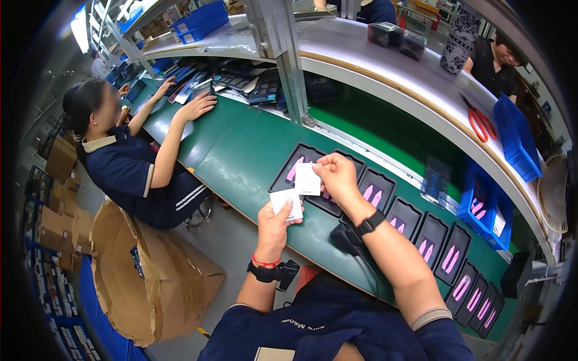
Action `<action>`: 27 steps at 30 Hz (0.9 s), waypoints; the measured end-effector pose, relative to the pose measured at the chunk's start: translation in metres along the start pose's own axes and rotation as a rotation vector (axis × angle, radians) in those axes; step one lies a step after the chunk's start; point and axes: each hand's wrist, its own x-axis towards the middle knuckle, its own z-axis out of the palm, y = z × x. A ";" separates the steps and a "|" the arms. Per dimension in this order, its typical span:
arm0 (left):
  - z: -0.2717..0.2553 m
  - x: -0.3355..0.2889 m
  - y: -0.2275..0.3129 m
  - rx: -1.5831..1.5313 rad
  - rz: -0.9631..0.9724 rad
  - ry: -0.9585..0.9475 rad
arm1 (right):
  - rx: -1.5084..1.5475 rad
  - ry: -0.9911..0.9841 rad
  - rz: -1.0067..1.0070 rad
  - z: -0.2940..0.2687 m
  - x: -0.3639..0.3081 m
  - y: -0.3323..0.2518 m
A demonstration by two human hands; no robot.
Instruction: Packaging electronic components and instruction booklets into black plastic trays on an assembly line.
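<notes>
My left hand (pixel 273 227) is closed on a small white card (pixel 284 203) with fine print, over the near edge of the green bench; I cannot tell if it is one card or a stack. Just above and to its right, my right hand (pixel 339 178) pinches another white card (pixel 307 180) by its upper right side. The two cards nearly meet at their corners. Beneath my hands a row of black trays (pixel 377 173) runs along the bench to the right, each with pink pointed pieces (pixel 372 194). My right hand and cards partly hide the trays at the left end.
A co-worker (pixel 129 150) reaches over the bench at left, by a heap of dark packages (pixel 265 86). A large cardboard box (pixel 174 295) stands on the floor. Blue bins (pixel 500 231), red-handled scissors (pixel 480 123) and a metal post (pixel 288 78) line the far side.
</notes>
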 end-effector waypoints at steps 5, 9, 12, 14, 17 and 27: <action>0.000 0.001 -0.003 0.018 0.012 0.062 | -0.095 0.047 -0.016 0.012 0.014 0.014; 0.005 0.005 -0.003 0.072 0.039 0.022 | -0.168 -0.168 -0.257 -0.003 -0.001 0.022; 0.018 0.006 -0.007 -0.018 0.028 -0.029 | 0.086 -0.404 0.148 -0.010 -0.036 -0.012; 0.022 0.006 -0.003 -0.055 -0.038 -0.167 | 0.146 -0.389 0.164 -0.015 -0.045 -0.015; 0.028 0.003 -0.006 -0.040 -0.017 -0.194 | 0.082 -0.293 0.141 -0.026 -0.052 -0.023; 0.027 0.000 -0.011 0.094 -0.018 -0.247 | 0.087 -0.078 -0.026 -0.040 -0.063 -0.005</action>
